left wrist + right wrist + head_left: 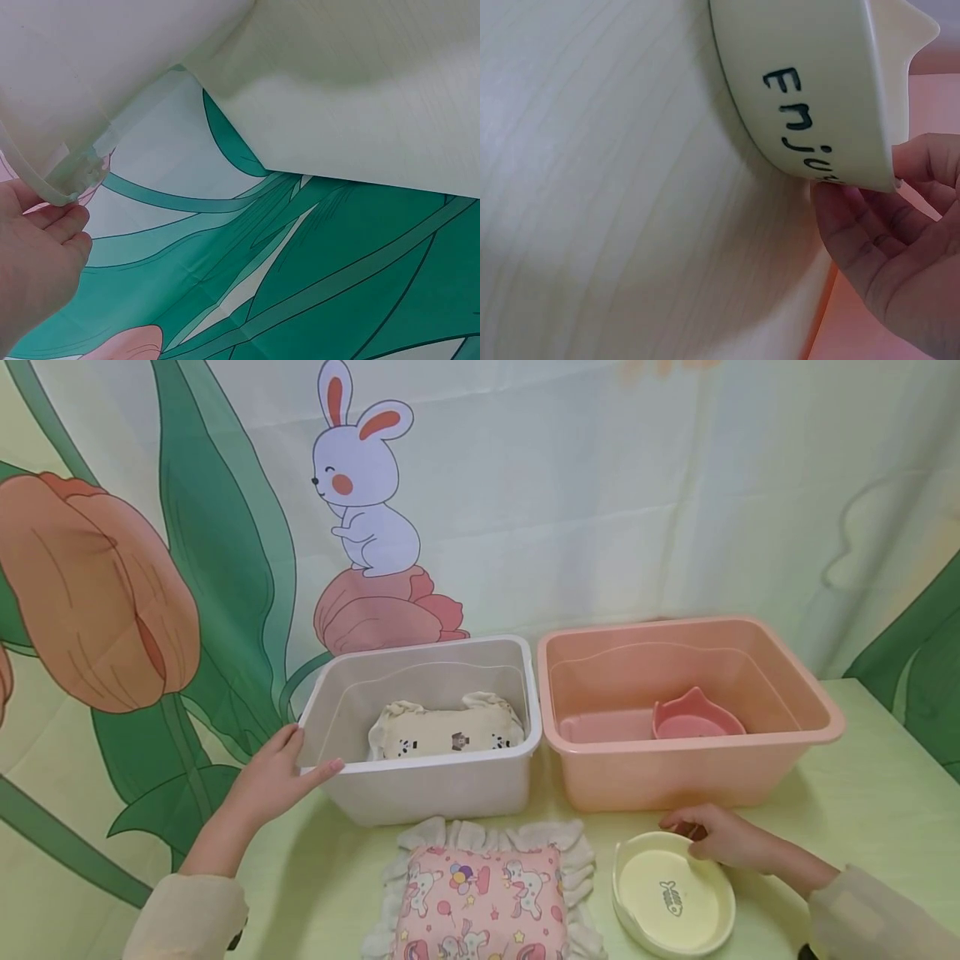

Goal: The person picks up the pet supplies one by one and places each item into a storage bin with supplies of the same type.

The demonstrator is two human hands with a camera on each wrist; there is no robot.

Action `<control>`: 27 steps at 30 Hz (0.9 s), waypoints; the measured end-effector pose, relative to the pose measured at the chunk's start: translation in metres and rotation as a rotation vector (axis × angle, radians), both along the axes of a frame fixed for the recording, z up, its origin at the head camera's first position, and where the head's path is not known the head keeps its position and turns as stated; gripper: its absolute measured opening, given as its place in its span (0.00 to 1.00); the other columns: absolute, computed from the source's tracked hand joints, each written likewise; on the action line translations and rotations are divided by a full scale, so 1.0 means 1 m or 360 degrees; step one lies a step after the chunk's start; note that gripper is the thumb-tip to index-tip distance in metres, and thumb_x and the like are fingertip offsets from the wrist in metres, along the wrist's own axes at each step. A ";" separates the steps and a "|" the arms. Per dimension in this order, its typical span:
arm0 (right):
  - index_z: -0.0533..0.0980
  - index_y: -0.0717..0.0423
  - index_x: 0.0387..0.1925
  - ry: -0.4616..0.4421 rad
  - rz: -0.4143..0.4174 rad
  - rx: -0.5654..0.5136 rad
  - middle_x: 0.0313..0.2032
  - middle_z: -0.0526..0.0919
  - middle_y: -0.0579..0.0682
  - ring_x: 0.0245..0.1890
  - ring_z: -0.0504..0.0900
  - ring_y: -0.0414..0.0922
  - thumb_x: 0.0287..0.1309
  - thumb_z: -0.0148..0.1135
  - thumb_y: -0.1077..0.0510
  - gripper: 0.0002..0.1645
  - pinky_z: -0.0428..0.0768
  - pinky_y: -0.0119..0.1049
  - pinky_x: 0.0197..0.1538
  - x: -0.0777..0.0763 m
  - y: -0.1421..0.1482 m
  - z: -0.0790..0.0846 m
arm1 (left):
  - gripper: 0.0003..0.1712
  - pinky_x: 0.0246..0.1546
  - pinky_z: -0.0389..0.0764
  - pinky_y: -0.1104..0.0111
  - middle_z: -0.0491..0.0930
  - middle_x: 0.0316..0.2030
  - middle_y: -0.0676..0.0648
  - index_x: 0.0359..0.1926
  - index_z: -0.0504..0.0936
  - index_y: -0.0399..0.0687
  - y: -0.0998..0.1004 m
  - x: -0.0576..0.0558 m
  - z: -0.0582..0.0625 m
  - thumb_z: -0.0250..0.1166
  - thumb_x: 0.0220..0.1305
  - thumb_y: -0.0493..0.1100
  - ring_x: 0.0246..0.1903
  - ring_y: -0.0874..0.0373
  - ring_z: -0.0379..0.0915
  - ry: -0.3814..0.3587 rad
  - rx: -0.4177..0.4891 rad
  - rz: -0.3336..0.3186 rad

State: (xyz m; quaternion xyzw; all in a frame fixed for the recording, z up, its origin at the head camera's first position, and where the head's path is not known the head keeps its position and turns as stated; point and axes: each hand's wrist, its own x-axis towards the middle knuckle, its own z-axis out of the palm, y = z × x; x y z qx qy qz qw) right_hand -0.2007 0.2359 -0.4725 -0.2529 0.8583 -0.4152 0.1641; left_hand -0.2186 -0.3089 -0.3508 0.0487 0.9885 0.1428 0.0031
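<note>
At the left, my left hand grips the front left corner of a white plastic bin. In the left wrist view, the fingers lie against the outside of its rim. A cream ruffled pillow with small animal prints lies inside that bin. My right hand pinches the far rim of a round pale yellow pet bowl, thumb over the edge and fingers outside. Dark lettering shows on the bowl in the right wrist view, and a fish drawing marks its inside.
A pink plastic bin stands right of the white one, with a pink pointed-rim dish in it. Nearest me lies a pink unicorn pillow with a white frill. Behind the table hangs a printed cloth.
</note>
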 end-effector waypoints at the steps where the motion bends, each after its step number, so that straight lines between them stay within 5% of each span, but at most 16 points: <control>1: 0.73 0.71 0.42 -0.0001 0.0009 0.0000 0.33 0.78 0.55 0.32 0.72 0.38 0.40 0.54 0.73 0.21 0.71 0.26 0.35 0.000 0.000 0.000 | 0.54 0.51 0.61 0.41 0.49 0.64 0.33 0.66 0.47 0.33 0.000 0.000 0.000 0.48 0.54 0.70 0.59 0.36 0.53 -0.0001 0.0002 0.0000; 10: 0.75 0.70 0.41 -0.0045 0.0118 -0.0090 0.31 0.79 0.55 0.30 0.70 0.35 0.37 0.52 0.75 0.22 0.70 0.25 0.32 -0.004 0.003 0.000 | 0.55 0.52 0.60 0.40 0.48 0.64 0.33 0.66 0.46 0.33 0.001 -0.001 0.002 0.48 0.54 0.71 0.59 0.35 0.52 -0.0026 0.0002 0.0007; 17: 0.75 0.69 0.43 -0.0084 0.0204 -0.0154 0.39 0.80 0.60 0.35 0.73 0.33 0.37 0.52 0.77 0.24 0.73 0.24 0.36 -0.007 0.005 -0.002 | 0.55 0.52 0.60 0.40 0.48 0.64 0.33 0.66 0.46 0.33 0.000 -0.001 0.001 0.48 0.54 0.71 0.59 0.35 0.52 -0.0025 -0.0001 0.0012; 27: 0.73 0.74 0.46 -0.0041 0.0178 -0.0134 0.42 0.78 0.66 0.34 0.73 0.33 0.35 0.53 0.77 0.27 0.72 0.24 0.31 -0.005 0.002 -0.001 | 0.54 0.52 0.60 0.40 0.48 0.64 0.33 0.66 0.46 0.33 0.000 0.000 0.001 0.48 0.54 0.70 0.59 0.35 0.53 -0.0021 0.0003 0.0007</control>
